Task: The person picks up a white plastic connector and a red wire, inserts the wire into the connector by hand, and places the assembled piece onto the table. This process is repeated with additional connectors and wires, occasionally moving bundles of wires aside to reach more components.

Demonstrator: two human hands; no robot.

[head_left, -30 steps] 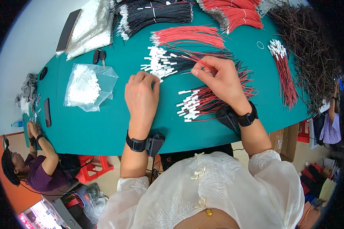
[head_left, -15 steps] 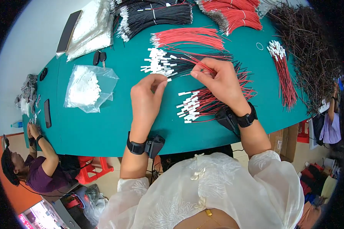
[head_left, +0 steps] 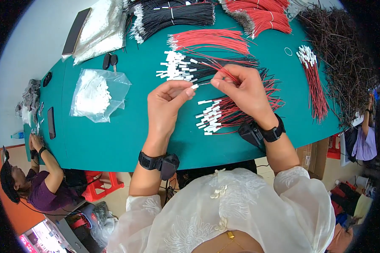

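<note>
My left hand [head_left: 166,101] pinches a small white plug housing [head_left: 194,86] between thumb and forefinger. Close to its right, my right hand [head_left: 242,86] is closed on several thin red wires [head_left: 219,69]. One thin wire end reaches from the right fingertips to the housing; whether it sits inside I cannot make out. Just beyond the hands lies a bundle of black wires with white housings [head_left: 175,67]. Nearer me, partly under my right hand, spreads a pile of red and black wires with white housings [head_left: 210,118].
An open clear bag of white housings [head_left: 93,95] lies to the left, near keys [head_left: 113,61] and a phone [head_left: 51,122]. Red wires [head_left: 209,41], black wire bundles [head_left: 177,17] and a dark tangled heap [head_left: 340,63] line the far and right sides. A co-worker [head_left: 42,181] sits at left.
My left hand has moved slightly right and turned, bringing the white housing up to the wire end at my right fingertips. The right hand has barely moved.
</note>
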